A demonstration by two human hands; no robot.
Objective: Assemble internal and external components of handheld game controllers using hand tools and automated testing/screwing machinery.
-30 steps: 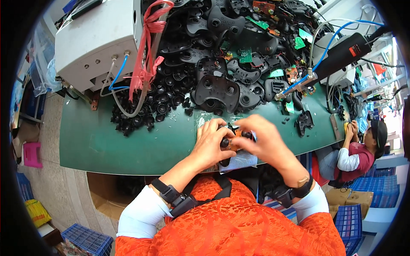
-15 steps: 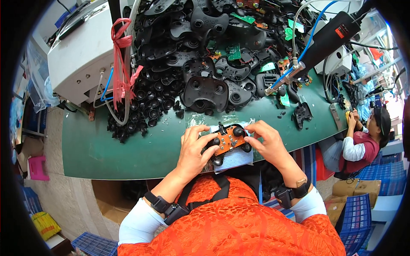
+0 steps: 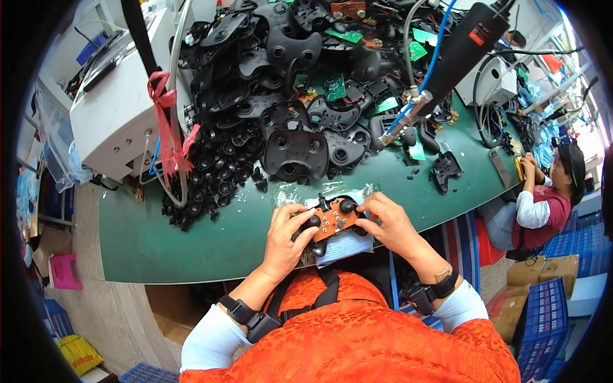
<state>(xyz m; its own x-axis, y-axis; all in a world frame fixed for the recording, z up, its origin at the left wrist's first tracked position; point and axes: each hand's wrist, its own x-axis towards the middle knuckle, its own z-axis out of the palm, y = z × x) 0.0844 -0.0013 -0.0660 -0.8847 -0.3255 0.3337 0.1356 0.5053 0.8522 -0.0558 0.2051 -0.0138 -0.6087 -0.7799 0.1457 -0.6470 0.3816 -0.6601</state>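
My feed comes through bright and fairly even, and I take my bearings from the green table (image 3: 191,252). Past its right end the background washes out toward a bluish white — the strongest light I get. Shade pools under its front edge, and the heap of black shells (image 3: 290,48) on its far part swallows fine detail. Clear film (image 3: 290,191) near its middle throws small glints. At its near edge the left hand (image 3: 281,246), the right hand (image 3: 391,226) and the open controller (image 3: 335,220) look reasonably sharp to me. The fisheye bows the table's front edge, tilts the blue crates (image 3: 543,325) to its right, and softens everything outward into a black surround
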